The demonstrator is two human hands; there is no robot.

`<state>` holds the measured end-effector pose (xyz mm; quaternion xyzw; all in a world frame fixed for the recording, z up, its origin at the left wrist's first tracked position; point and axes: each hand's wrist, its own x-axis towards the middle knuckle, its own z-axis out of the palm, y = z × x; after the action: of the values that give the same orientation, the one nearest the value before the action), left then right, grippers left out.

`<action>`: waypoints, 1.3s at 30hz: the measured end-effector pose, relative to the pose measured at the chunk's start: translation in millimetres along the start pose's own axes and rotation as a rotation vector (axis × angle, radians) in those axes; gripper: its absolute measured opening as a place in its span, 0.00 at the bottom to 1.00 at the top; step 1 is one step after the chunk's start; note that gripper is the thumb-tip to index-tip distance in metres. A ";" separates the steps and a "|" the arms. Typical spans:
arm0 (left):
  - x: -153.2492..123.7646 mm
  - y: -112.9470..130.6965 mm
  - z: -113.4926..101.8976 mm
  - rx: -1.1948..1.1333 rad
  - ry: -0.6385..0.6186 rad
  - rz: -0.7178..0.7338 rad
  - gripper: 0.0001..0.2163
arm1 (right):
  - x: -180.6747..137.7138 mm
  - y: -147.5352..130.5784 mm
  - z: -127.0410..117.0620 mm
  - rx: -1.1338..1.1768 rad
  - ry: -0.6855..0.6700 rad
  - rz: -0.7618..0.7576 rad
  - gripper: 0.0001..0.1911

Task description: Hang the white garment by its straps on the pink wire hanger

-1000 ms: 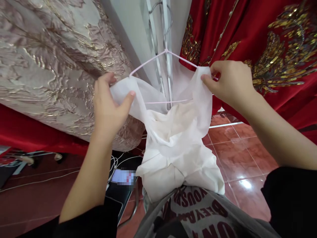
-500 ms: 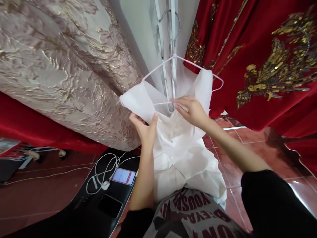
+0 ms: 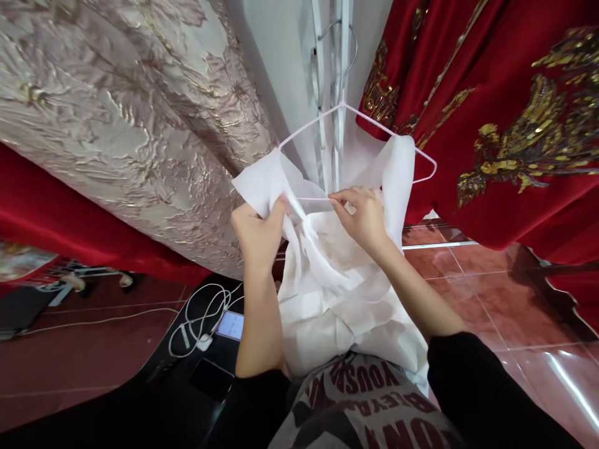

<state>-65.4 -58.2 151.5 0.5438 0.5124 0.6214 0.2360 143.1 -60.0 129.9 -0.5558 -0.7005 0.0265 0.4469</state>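
A white garment [image 3: 337, 280] with sheer shoulder parts hangs over a pale pink clothes hanger [image 3: 309, 127] and drapes down toward my body. My left hand [image 3: 259, 227] grips the garment's left shoulder, the thumb on top and the fingers mostly hidden. At the neckline my right hand [image 3: 359, 215] pinches the hanger's thin lower bar near its middle. The garment's right shoulder still lies over the hanger's right arm. The hanger's metal hook [image 3: 350, 53] stands in front of white metal uprights [image 3: 337, 125].
Cream brocade fabric [image 3: 140, 125] hangs on the left; red cloth with gold sequins [image 3: 505, 125] hangs on the right. A black seat [image 3: 140, 374] beside me bears a lit phone [image 3: 231, 325], a dark phone [image 3: 211, 379] and a white cable [image 3: 189, 315]. Red tiles [image 3: 472, 299] cover the floor.
My left hand has closed on the left shoulder fabric, which is now bunched and pulled. The right hand now pinches the bar. Hanger and garment appear slightly further right in view.
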 end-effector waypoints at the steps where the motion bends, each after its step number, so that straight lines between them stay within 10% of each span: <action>1: 4.6 2.1 -2.1 0.015 -0.005 0.018 0.12 | 1.6 2.9 -1.9 -0.017 -0.009 -0.002 0.11; 14: 18.7 2.8 30.0 -0.435 -0.167 -0.081 0.15 | 13.2 10.3 -12.4 -0.143 -0.133 -0.033 0.11; 22: 55.8 34.8 7.0 -0.753 -0.423 -0.350 0.09 | 18.7 7.2 -26.3 -0.142 -0.189 -0.032 0.10; 27: 80.3 -1.1 -18.1 -0.865 -0.272 -0.343 0.09 | 18.9 10.2 -30.9 -0.143 -0.177 -0.042 0.09; 33: 47.8 -58.6 -39.3 -0.756 -0.104 -0.313 0.17 | 18.3 14.0 -29.3 -0.136 -0.156 -0.023 0.08; 39: 14.4 -31.2 -7.4 -0.908 -0.269 -0.429 0.11 | 16.0 3.9 -25.8 -0.074 -0.191 -0.031 0.12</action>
<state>-84.7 -37.5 130.7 0.3444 0.2563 0.6433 0.6340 163.2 -57.6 152.8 -0.5561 -0.7488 0.0467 0.3575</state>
